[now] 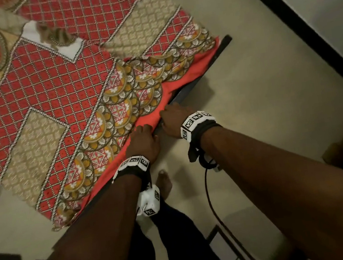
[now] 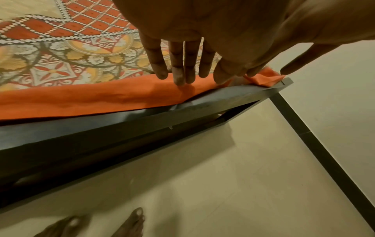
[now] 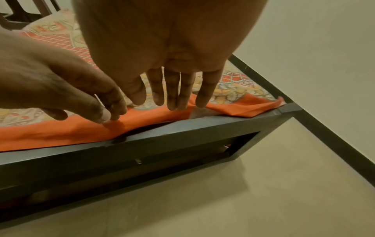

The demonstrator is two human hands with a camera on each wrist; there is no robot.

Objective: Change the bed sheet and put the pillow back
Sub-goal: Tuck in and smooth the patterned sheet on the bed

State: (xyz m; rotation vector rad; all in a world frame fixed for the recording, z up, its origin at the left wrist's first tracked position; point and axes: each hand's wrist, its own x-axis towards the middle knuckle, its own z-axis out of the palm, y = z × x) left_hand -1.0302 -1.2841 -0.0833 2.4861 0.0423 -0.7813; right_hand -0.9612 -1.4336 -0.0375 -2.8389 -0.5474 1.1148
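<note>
While the patterned bed sheet [image 1: 53,89] is lying spread over the bed, its long orange border [image 1: 152,114] is running along the near side of the dark bed frame [image 1: 212,66], slanting in the head view from the near left up to the far right corner; that long axis is the relation the coming move is turning on, since the border is lying directly under and just ahead of both sets of fingertips, with the frame rail immediately on the near side of them; the sheet is looking still loose here, its orange edge bulging up off the rail in the right wrist view and its far right corner sitting rumpled on the frame's corner post. No pillow is showing in any view. Both hands are working side by side on this edge: the left hand [image 1: 143,143] is sitting to the left, its fingers [image 2: 178,70] reaching straight down with the tips touching the orange strip, gripping nothing; the right hand [image 1: 173,120] is sitting just beside it, nearer the untidy corner, its fingers [image 3: 172,93] likewise extended and relaxed, tips meeting the orange fold where it is lifting from the rail. Judging from this, the border needs pressing down and inward between mattress and rail, and the right hand is the better placed to be carrying that on toward the corner.
</note>
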